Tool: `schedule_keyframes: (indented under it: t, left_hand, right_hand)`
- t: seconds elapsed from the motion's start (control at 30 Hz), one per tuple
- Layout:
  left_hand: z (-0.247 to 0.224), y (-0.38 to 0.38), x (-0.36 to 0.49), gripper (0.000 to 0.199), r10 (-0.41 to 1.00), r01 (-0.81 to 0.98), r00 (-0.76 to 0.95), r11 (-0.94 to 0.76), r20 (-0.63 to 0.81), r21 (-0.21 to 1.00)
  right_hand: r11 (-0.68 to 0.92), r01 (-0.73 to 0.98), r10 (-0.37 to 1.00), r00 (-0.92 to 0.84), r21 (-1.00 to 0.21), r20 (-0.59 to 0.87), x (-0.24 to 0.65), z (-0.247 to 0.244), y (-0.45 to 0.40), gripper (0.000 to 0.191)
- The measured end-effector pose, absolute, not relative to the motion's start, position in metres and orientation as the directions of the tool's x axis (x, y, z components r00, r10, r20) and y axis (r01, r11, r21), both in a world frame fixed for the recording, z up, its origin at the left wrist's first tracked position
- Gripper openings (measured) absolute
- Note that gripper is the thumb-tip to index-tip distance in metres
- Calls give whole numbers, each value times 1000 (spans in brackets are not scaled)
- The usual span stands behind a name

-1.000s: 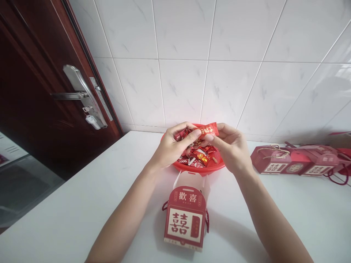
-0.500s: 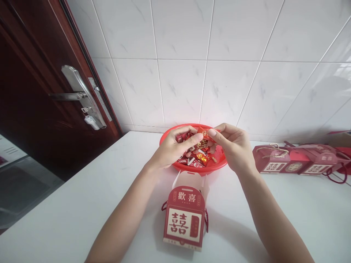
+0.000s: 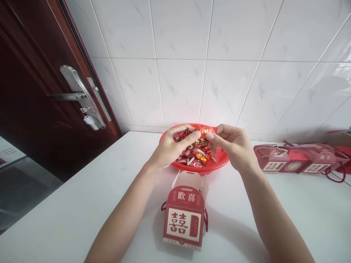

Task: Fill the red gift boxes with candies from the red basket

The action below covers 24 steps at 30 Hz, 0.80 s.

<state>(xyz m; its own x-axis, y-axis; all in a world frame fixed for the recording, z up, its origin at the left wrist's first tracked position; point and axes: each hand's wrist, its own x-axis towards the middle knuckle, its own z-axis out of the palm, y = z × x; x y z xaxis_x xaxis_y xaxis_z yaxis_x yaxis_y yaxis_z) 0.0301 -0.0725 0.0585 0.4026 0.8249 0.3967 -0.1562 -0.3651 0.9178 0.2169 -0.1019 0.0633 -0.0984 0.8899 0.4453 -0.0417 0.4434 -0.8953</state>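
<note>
Both hands pinch a small red wrapped candy [image 3: 206, 130] with gold lettering, held over the basket. My left hand [image 3: 175, 144] has its thumb and fingers closed on the candy's left end. On its right end, my right hand [image 3: 233, 142] grips in the same way, thumb in front. Below them is a red plastic basket [image 3: 201, 170] with several wrapped candies [image 3: 196, 159], partly covered by the hands. In front of the basket stands a red and white gift box [image 3: 183, 219], its top flaps spread and a dark red cord at each side.
At the right, more red gift boxes [image 3: 298, 159] with cords stand in a row by the tiled wall [image 3: 181, 87]. A brown cardboard box [image 3: 341, 140] is behind them. On the left is a dark wooden door [image 3: 33, 73] with keys in its lock. Everything rests on a white tabletop [image 3: 109, 182].
The candy has turned and flattened between my fingers, so its gold lettering faces me more. My right hand has shifted very slightly. The gift box stays put.
</note>
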Motion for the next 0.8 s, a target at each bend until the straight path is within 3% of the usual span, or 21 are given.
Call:
schedule_keyframes:
  t: [0.17,0.5,0.7,0.8]
  left_hand:
    - [59,-73,30,28,818,-130,447,-340,361,931]
    - [62,-74,28,34,807,-178,452,-336,380,925]
    - [60,-73,32,33,812,-140,408,-395,417,908]
    - [68,-76,25,31,782,-75,416,-478,464,875]
  right_hand:
    - [451,-143,879,-102,-881,466,219,61,-100,43]
    - [447,-148,876,-129,-882,465,220,60,-102,38]
    - [502,-48,860,-75,-864,504,212,58,-102,40]
    - [567,129,824,-80,-813,562,216,65,-109,35]
